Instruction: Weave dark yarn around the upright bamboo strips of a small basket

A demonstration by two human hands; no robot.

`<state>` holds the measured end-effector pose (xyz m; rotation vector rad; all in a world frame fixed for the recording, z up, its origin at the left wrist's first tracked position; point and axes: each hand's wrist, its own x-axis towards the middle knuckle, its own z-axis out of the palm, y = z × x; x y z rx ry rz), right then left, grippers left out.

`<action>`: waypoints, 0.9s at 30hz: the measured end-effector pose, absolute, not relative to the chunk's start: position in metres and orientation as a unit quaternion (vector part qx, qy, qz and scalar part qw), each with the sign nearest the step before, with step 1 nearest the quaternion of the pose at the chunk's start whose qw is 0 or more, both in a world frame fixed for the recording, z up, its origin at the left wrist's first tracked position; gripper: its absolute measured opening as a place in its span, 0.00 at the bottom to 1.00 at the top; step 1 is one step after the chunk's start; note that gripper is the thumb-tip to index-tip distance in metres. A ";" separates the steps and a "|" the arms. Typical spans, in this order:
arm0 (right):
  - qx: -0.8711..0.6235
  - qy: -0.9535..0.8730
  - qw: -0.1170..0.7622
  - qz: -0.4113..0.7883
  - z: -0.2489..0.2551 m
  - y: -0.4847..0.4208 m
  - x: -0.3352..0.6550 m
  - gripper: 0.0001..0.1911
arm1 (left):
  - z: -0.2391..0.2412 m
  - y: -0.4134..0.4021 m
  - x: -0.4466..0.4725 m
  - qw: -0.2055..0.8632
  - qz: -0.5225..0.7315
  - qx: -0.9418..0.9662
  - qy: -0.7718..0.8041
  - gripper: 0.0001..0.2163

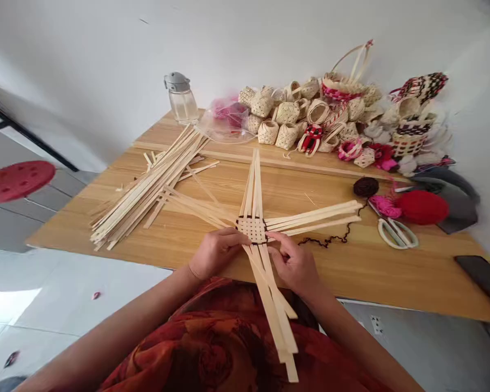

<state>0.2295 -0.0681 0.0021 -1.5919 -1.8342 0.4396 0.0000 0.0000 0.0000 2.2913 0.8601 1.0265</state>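
A square woven basket base of pale flat strips lies at the table's front edge, with dark yarn bordering it. Loose strip ends spread from it on all sides, and those toward me hang over the edge onto my lap. At its lower left corner, my left hand pinches the weave between thumb and fingers. My right hand grips the lower right corner, index finger on the edge and thumb beneath. From the base, a dark brown yarn strand runs right to a yarn ball.
A bundle of pale strips lies at left. Behind stand a lidded bottle, a plastic bag of pink material and several small woven baskets. Scissors, red yarn and a dark phone are at right.
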 end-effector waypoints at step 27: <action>-0.576 -0.681 0.427 0.149 0.008 -0.068 0.227 0.07 | 0.017 0.007 0.000 0.385 0.374 0.757 0.372 0.07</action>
